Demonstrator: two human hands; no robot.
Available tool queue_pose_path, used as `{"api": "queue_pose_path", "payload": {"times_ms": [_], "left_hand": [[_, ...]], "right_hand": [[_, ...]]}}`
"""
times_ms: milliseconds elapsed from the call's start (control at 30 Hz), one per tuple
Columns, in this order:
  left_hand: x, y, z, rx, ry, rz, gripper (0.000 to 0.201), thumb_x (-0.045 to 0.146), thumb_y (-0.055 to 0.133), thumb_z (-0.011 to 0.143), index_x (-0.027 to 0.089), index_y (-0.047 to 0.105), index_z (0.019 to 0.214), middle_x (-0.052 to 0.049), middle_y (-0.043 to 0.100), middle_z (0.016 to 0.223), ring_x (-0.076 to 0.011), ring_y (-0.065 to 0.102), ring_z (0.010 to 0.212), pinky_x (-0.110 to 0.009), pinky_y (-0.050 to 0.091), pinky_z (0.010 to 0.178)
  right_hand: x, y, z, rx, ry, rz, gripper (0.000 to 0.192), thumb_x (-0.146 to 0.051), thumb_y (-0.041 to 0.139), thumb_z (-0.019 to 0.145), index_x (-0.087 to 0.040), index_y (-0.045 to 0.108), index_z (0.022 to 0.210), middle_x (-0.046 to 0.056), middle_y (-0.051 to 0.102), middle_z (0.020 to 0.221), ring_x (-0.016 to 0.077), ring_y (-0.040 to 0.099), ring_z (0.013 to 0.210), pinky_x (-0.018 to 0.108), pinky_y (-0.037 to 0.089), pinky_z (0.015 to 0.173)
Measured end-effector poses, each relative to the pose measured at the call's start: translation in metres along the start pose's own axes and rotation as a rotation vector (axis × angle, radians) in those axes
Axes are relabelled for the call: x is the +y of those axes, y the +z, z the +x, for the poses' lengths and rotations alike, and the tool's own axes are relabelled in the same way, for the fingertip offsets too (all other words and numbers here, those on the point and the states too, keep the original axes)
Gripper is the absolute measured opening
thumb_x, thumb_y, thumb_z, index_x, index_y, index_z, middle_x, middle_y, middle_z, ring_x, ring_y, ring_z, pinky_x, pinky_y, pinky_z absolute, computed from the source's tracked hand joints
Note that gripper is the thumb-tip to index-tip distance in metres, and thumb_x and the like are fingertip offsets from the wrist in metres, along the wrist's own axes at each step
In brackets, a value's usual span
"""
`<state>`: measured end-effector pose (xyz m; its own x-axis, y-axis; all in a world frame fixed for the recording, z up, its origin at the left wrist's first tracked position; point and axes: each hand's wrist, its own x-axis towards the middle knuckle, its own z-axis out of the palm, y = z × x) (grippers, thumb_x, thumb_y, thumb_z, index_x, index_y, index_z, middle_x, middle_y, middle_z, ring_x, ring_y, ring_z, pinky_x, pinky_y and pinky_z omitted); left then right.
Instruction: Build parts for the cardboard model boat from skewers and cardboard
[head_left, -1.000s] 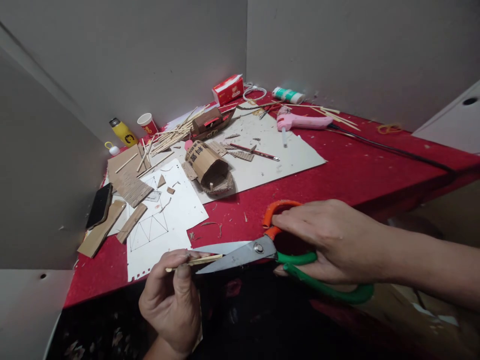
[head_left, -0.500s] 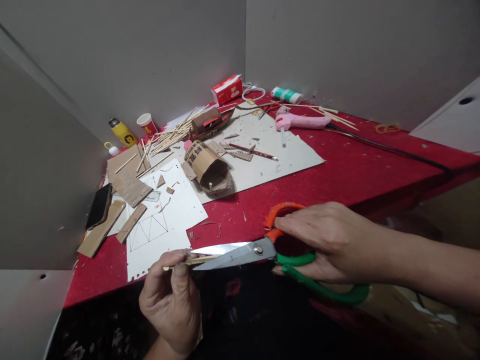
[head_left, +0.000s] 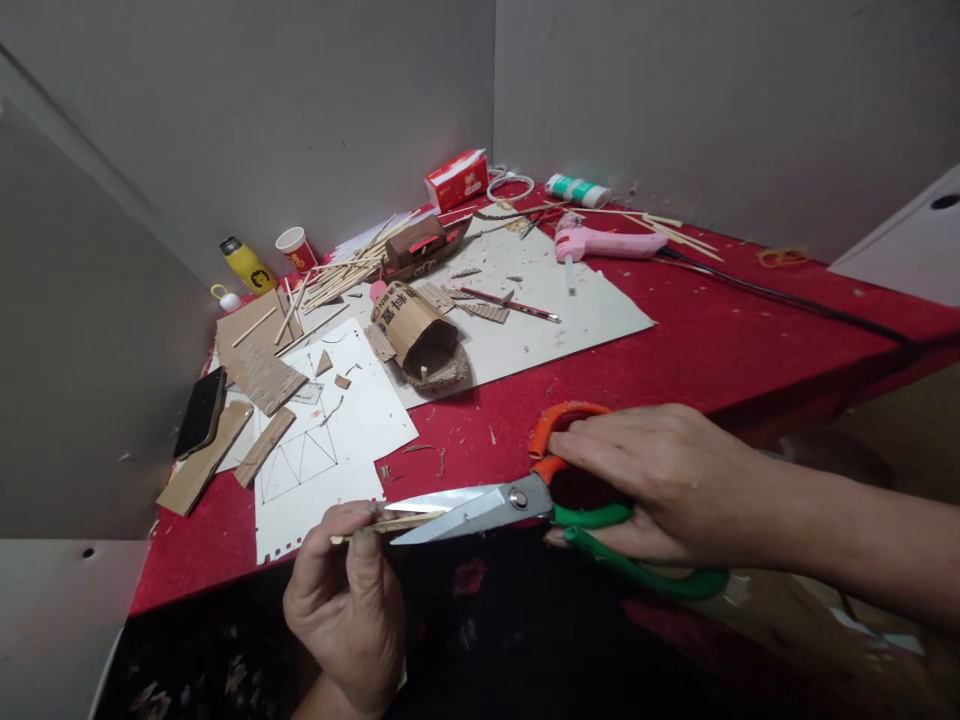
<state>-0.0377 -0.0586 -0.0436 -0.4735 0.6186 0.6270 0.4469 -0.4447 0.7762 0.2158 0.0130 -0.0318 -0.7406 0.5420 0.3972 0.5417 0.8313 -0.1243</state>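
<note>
Left hand [head_left: 346, 600] is low at the near edge, thumb and fingers pinched together on a thin pale wooden stick [head_left: 375, 525] held nearly level. Right hand [head_left: 660, 480] comes in from the right, fingers curled tight through the loops of the steel scissors with one orange and one green handle [head_left: 525, 497]; the blades are slightly parted and straddle the stick's right end, just beside the left fingertips.

Beyond them, on the red felt-covered table [head_left: 712, 340], lies a white sheet with pencilled triangles [head_left: 322, 440], touching the near-left edge. Farther back sits a rolled brown cardboard boat model [head_left: 416, 335] with dark printed characters on its curved roof, too small to read. On the big grey card sheet [head_left: 570, 310] rests a red pencil [head_left: 510, 303], and at the far right of it a pink glue gun [head_left: 600, 243] with a black cord. At the far wall: a red tissue pack [head_left: 456, 180] with white lettering I cannot make out, a red-and-white paper cup [head_left: 294, 246], and a yellow bottle [head_left: 247, 266] bearing a black mark. A black phone [head_left: 199, 410] lies at the left.
</note>
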Motion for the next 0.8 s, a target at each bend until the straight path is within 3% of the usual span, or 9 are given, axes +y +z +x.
{"api": "queue_pose_path", "payload": {"times_ms": [300, 800], "left_hand": [[0.0, 0.002, -0.004, 0.005, -0.164, -0.14, 0.008, 0.016, 0.068, 0.083, 0.021, 0.072, 0.088, 0.002, 0.072, 0.08, -0.0101, 0.068, 0.069, -0.018, 0.056, 0.066], [0.006, 0.002, 0.001, -0.04, -0.256, -0.279, 0.006, 0.016, 0.069, 0.083, 0.021, 0.071, 0.086, 0.002, 0.071, 0.082, -0.0086, 0.066, 0.075, -0.015, 0.054, 0.069]], "right_hand": [[0.0, 0.008, -0.003, 0.075, -0.026, 0.023, 0.038, -0.052, 0.044, 0.093, -0.017, 0.055, 0.084, 0.004, 0.06, 0.066, 0.0187, 0.058, 0.055, 0.031, 0.039, 0.049], [-0.002, 0.003, -0.002, 0.121, -0.085, 0.046, 0.04, -0.045, 0.042, 0.097, -0.014, 0.06, 0.081, 0.004, 0.06, 0.058, 0.0172, 0.056, 0.049, 0.031, 0.038, 0.048]]}}
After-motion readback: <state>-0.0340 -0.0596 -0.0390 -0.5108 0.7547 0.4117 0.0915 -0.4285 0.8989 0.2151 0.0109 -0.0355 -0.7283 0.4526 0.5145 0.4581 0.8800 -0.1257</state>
